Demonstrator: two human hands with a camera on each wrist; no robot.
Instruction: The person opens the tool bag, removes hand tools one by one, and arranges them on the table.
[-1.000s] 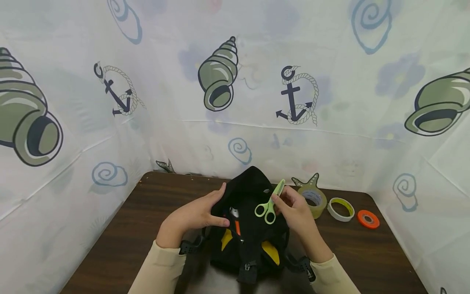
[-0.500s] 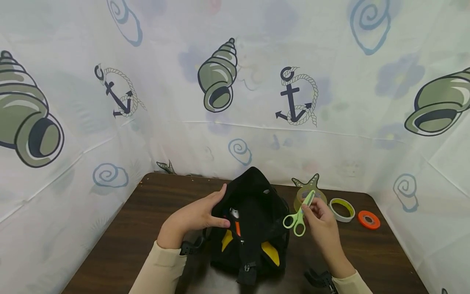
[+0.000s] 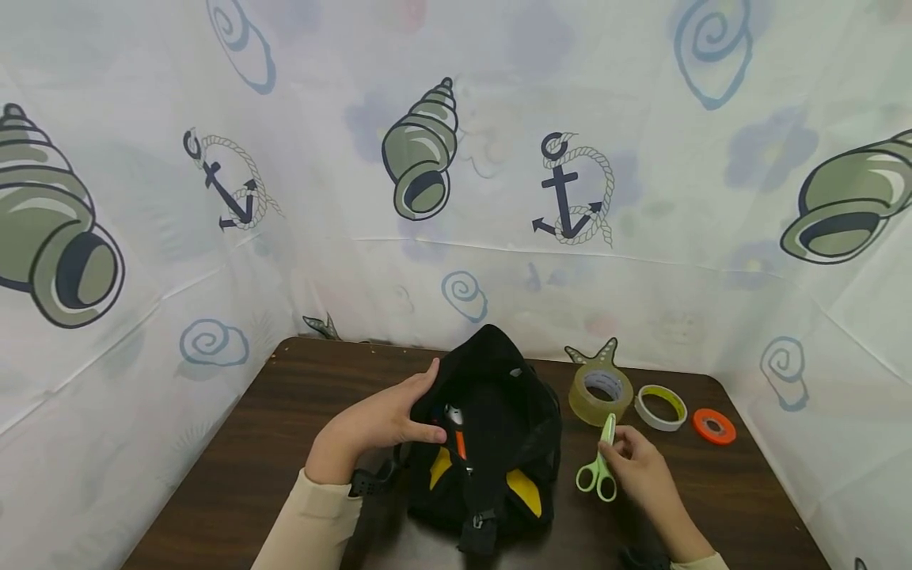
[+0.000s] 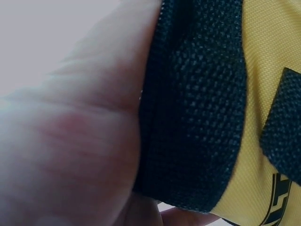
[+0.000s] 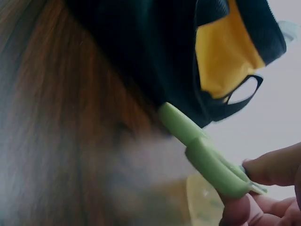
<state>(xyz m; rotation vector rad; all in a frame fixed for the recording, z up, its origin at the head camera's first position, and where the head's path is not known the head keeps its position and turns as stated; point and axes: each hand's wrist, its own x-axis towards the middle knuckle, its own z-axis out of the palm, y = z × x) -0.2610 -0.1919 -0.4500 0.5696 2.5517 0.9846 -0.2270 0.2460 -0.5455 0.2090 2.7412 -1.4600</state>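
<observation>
My left hand [image 3: 378, 416] grips the left rim of an open black bag [image 3: 492, 348] with yellow panels, its thumb on the near side. Up close in the left wrist view, the hand lies against the bag's black woven edging [image 4: 202, 103]. To the right of the bag, my right hand [image 3: 644, 471] pinches a pair of light green scissors [image 3: 603, 457] by the blade end, handle loops pointing down. The right wrist view has the scissors [image 5: 216, 165] between thumb and fingers. At the bag's left side shows a slim orange item [image 3: 461, 444] with a silvery top, its kind unclear.
Behind the right hand stands a wide roll of clear tan packing tape [image 3: 580, 408]. A white tape roll [image 3: 661, 423] and a small orange roll [image 3: 715, 426] lie farther right on the dark wooden table [image 3: 235, 459]. Printed white cloth [image 3: 499, 277] encloses the back and sides.
My right hand has carried the scissors from over the bag's right side rightward and down to beside the bag, in front of the packing tape. The left hand has kept its grip on the bag.
</observation>
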